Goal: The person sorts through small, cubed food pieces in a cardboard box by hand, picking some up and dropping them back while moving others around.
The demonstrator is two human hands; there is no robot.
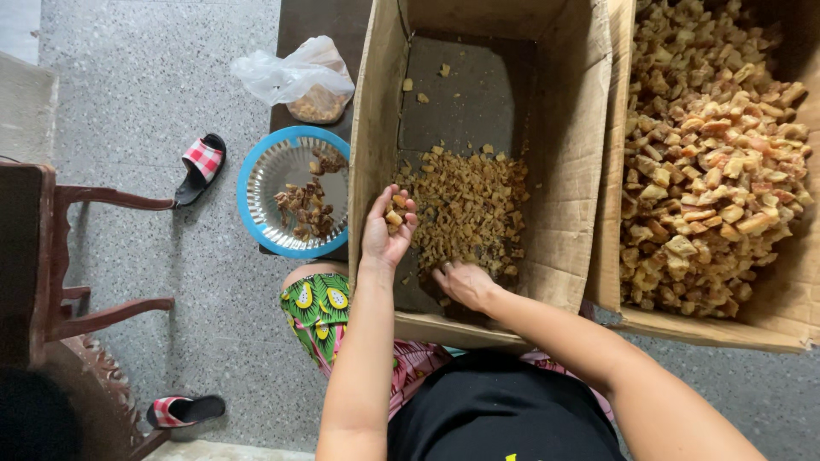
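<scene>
**Ana:** Looking down from a head camera, what are the hands doing?

**Ben:** Both are inside a cardboard box (478, 171) lying open in front of the person. The left hand (386, 229) is raised just above the box's near left corner, palm up and cupped, cradling a few small golden-brown chunks (395, 213) on loosely curled fingers. The right hand (461, 282) is palm down at the near edge of the box floor, fingers spread and tucked into a heap of small brown pieces (470, 205); I cannot tell whether it pinches any.

**Ana:** What surrounds them?

**Ben:** A second cardboard box (769, 324), touching the first on its right side, is heaped with larger pale orange chunks (709, 162). Left of the first box sits a blue-rimmed foil plate (256, 179) holding a few dark pieces (303, 209), and beyond it a clear plastic bag (295, 77). Two checked sandals (201, 166) lie on the speckled floor (154, 85), near a wooden chair (51, 256).

**Ana:** What could go wrong?

**Ben:** As I judge it, the cupped hand hovers close to the box's left wall, so a tilt could spill chunks over the wall onto the floor or the person's lap. The plate sits just beside that wall; a nudge from the forearm might tip it.
</scene>
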